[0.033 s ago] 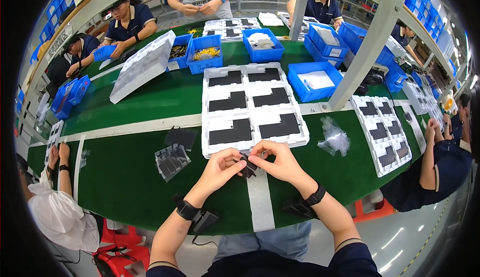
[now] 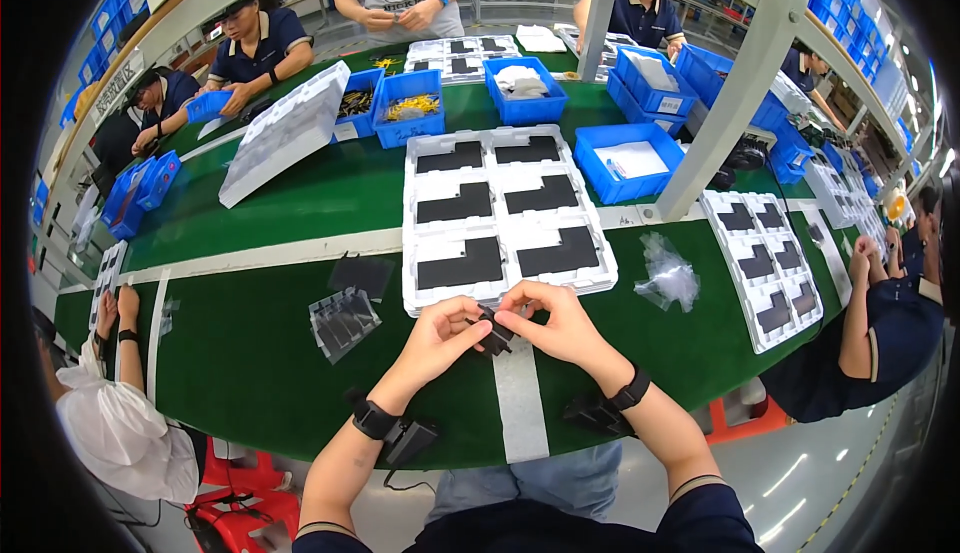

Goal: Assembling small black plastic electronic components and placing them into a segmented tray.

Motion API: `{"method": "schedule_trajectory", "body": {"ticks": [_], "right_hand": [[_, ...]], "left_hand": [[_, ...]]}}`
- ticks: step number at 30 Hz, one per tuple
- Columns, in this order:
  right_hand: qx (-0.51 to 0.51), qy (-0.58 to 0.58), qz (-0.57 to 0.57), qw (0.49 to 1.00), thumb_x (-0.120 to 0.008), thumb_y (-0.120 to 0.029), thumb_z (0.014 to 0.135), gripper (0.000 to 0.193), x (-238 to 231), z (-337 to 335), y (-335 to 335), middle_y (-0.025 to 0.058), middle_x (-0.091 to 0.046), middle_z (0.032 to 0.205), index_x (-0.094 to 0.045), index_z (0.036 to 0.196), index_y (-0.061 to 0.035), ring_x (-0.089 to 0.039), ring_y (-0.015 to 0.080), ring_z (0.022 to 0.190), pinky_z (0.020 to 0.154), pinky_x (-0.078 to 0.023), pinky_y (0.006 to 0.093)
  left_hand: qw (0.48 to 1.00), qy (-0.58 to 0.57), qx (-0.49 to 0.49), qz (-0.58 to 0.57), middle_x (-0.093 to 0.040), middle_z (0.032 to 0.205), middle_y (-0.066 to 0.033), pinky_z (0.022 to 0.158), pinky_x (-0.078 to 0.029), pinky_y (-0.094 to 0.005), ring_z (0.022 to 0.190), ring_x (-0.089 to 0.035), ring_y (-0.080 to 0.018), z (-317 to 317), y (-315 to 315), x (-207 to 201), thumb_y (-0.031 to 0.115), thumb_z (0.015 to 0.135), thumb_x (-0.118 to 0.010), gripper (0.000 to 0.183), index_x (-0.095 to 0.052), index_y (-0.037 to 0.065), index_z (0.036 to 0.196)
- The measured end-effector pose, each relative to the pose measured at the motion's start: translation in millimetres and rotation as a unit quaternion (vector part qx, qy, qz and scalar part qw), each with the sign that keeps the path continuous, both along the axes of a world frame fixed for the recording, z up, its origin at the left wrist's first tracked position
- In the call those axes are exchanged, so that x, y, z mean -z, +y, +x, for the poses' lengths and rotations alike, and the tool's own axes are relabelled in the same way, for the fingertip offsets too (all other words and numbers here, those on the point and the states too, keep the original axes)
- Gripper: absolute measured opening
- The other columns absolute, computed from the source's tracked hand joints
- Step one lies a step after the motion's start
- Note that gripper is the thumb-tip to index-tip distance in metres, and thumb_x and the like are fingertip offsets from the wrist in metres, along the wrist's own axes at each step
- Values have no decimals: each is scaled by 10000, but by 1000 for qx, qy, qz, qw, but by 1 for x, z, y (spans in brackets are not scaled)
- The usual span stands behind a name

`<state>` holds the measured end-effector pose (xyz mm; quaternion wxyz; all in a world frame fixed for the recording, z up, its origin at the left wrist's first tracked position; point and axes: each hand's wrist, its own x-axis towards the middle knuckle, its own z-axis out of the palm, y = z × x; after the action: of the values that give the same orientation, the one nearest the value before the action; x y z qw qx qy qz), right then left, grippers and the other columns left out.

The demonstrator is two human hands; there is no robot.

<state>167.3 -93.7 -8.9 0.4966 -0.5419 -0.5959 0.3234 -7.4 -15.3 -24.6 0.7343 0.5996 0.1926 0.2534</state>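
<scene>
Just in front of the white tray (image 2: 409,283), my left hand (image 2: 446,336) and my right hand (image 2: 548,319) meet over a small black part (image 2: 493,341). Both hands pinch it between thumb and fingers. Its exact kind is hard to make out, since the fingers cover much of it. Flat black stepped pieces (image 2: 460,266) lie in the tray's compartments. Left of my hands are clear plastic film sheets with dark strips (image 2: 345,323), next to a dark flat sheet (image 2: 362,276).
Crumpled clear plastic (image 2: 668,271) lies right of the tray. Blue bins (image 2: 408,135) stand behind it, and a white foam board (image 2: 285,133) leans at the left. A metal post (image 2: 735,93) rises at the right. A second tray (image 2: 715,215) sits beside a co-worker. Other people work around the green table.
</scene>
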Motion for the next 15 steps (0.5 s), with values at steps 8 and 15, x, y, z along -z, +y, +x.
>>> {"method": "schedule_trajectory", "body": {"ticks": [8, 15], "right_hand": [[-18, 9, -11, 1000, -640, -95, 797, 99, -1, -4, -1, 16, -595, 716, -602, 817, -6, -544, 63, 657, 574, -427, 208], [205, 31, 141, 968, -640, -104, 788, 98, -14, 34, 2, 20, -590, 693, -591, 790, -20, -532, 70, 624, 552, -426, 224]], "left_hand": [[1000, -6, -12, 10, -564, 833, 15, 621, -467, -206, 763, -552, -55, 0, -3, 3, 66, 851, -582, 112, -537, 34, 949], [968, 164, 96, 163, -573, 671, 31, 553, -396, -182, 569, -487, -30, -4, -7, -8, 79, 775, -667, 294, -549, 36, 1041]]}}
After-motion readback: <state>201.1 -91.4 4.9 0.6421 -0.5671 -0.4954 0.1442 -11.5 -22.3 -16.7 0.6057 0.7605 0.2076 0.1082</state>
